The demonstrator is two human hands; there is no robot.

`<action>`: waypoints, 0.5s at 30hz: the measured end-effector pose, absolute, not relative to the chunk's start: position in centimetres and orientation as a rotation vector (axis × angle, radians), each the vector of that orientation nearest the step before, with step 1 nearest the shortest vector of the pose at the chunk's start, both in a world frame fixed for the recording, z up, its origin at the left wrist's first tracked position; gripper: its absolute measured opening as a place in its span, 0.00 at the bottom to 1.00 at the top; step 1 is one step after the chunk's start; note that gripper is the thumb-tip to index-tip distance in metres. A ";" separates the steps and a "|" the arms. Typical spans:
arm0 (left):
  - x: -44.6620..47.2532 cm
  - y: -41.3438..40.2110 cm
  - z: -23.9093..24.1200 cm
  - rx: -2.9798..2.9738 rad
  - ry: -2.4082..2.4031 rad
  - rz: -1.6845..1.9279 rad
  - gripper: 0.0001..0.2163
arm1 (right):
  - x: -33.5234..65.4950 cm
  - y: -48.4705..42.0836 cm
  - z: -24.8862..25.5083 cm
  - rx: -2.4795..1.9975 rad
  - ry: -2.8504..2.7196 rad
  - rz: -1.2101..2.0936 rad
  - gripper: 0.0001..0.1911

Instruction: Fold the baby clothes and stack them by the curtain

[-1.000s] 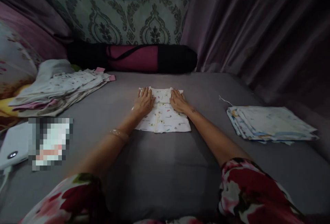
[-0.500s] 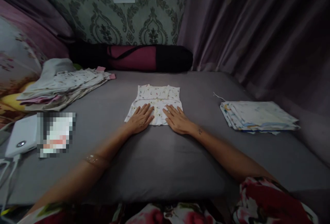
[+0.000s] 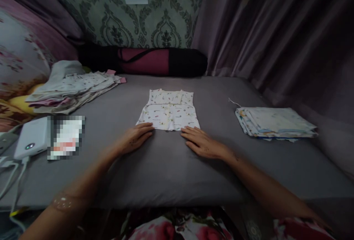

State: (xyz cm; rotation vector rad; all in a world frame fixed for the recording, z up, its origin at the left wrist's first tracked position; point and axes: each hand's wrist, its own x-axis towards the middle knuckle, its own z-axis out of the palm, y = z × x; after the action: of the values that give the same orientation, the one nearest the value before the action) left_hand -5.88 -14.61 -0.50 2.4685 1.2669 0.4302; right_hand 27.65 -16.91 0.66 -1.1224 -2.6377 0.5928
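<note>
**Both hands flat at the near hem of the little printed garment**

A small white baby garment with a scatter of coloured prints point(image 3: 168, 111) lies spread flat and square in the middle of a grey bed sheet point(image 3: 166, 173), sleeves tucked in at its far end, probably laid out smooth so that it keeps a tidy shape. The left hand point(image 3: 132, 140) rests palm down on the sheet just at the garment's near left corner, fingertips touching or all but touching the hem; its fingers are loosely spread and hold nothing. The right hand point(image 3: 203, 144) lies palm down just short of the near right corner, fingers apart, also empty. Well to the right of the garment sits a neat stack of folded pale cloths point(image 3: 273, 122); to its far left lies a looser heap of light clothes point(image 3: 74, 87), with a white box-shaped device point(image 3: 31, 142) nearer the person
</note>
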 end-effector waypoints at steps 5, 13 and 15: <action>-7.4 -13.1 -0.6 2.220 1.625 0.720 0.18 | 29.2 -14.2 1.2 -1.389 -2.233 0.548 0.17; -7.0 -9.2 -1.5 1.794 1.953 0.785 0.18 | 29.2 -9.8 -1.2 -1.751 -1.950 0.406 0.18; -6.7 -8.7 -1.3 1.751 1.961 0.749 0.19 | 28.8 -9.6 -1.5 -1.718 -1.949 0.455 0.20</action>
State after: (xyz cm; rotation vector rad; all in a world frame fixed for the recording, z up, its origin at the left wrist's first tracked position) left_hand -6.73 -8.71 -1.29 1.7510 1.9615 0.7489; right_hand 28.82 -9.58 -1.54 -1.7177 -1.9491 0.4549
